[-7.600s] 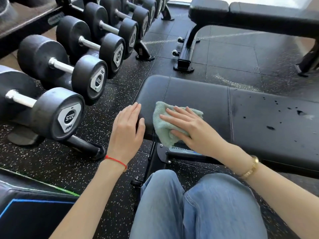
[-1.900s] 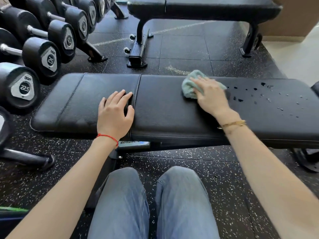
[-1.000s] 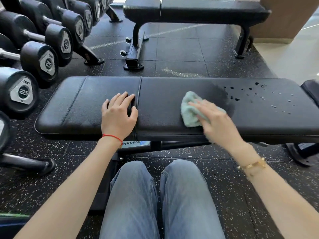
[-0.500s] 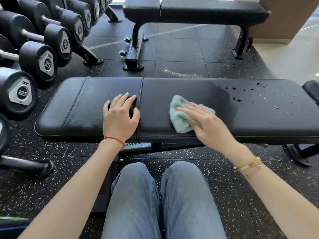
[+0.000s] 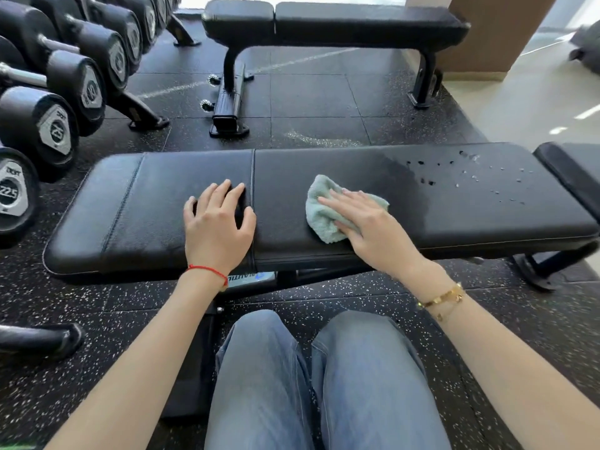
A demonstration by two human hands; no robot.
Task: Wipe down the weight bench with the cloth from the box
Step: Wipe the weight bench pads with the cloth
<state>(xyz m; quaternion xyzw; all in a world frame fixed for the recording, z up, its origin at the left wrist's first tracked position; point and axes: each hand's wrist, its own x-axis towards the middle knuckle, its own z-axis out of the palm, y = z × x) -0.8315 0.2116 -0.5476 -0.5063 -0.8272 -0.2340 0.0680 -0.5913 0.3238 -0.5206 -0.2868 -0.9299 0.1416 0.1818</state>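
Leftward again goes my right hand (image 5: 370, 222), flat on the cloth (image 5: 321, 216) at frame centre; left hand (image 5: 217, 225) splayed, bracing the weight bench (image 5: 470, 206).

A person kneels in jeans at a black weight bench (image 5: 454, 219). The right hand (image 5: 367, 222) lies flat on a pale green cloth (image 5: 319, 206), pressing it to the pad near its front edge. The left hand (image 5: 216, 222) rests spread beside the seam. Water droplets (image 5: 470, 177) dot the pad's right end. Dumbbells (image 5: 52, 131) marked 22.5 line the rack on the left, and a second bench (image 5: 334, 24) stands behind.
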